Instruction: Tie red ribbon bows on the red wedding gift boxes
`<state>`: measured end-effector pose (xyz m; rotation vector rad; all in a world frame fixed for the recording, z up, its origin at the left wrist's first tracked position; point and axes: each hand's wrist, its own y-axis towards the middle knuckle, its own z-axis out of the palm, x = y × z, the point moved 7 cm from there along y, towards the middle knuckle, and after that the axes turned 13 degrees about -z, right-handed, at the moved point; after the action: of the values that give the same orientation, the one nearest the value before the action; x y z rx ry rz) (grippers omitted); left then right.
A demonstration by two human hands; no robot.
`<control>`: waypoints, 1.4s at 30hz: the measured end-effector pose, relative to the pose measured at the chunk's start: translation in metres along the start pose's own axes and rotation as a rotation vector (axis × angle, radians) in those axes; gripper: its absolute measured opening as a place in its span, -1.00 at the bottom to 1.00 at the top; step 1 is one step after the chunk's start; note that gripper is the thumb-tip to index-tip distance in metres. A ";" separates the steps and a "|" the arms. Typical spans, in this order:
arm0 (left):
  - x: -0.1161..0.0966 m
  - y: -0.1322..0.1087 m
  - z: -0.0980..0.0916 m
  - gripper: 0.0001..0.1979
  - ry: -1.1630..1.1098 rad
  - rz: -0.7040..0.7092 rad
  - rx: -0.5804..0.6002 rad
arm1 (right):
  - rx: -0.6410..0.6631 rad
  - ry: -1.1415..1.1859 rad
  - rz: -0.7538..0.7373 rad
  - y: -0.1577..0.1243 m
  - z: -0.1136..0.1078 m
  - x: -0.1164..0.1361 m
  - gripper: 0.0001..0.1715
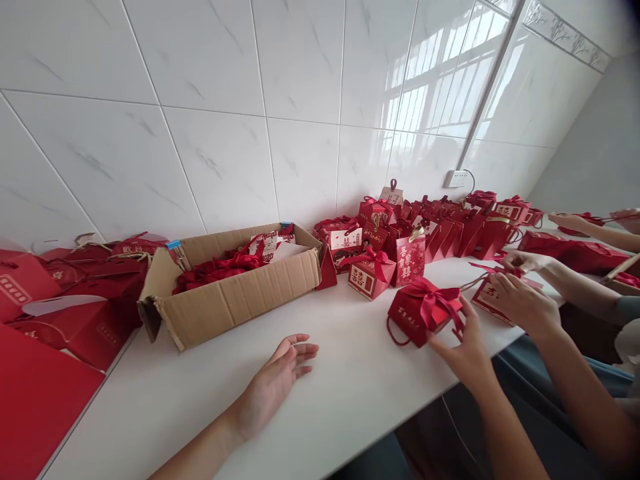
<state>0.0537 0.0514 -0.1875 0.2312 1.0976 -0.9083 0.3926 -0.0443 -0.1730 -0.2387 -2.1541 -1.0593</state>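
- One left hand (274,380), fingers loosely spread over the smooth white table (345,407);
- One right hand (467,347), thumb and fingers at the edge of one faceted red box (407,312), satin-bowed, on the table; whether it grips, I cannot tell;
- Two co-worker's hands (533,300) at another box (487,300), just beside;
- One oblong cardboard carton (245,293), partly filled;
- Many red boxes (447,233), overlapping, uncountable;
- Glossy tiled wall (300,73).
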 end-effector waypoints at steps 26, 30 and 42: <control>-0.062 -0.039 0.014 -0.65 0.765 -0.031 -0.333 | 0.628 -0.493 -0.217 -0.047 0.084 0.040 -0.44; -0.088 -0.048 -0.001 -0.57 0.862 -0.047 -0.502 | 0.622 -0.532 -0.244 -0.046 0.083 0.044 -0.43; -0.135 0.016 -0.062 -0.22 0.753 0.131 -0.674 | 0.633 -0.511 -0.228 -0.047 0.081 0.044 -0.42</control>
<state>0.0040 0.1670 -0.1077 0.0750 1.9938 -0.2752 0.2977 -0.0193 -0.2059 0.0459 -2.9108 -0.3975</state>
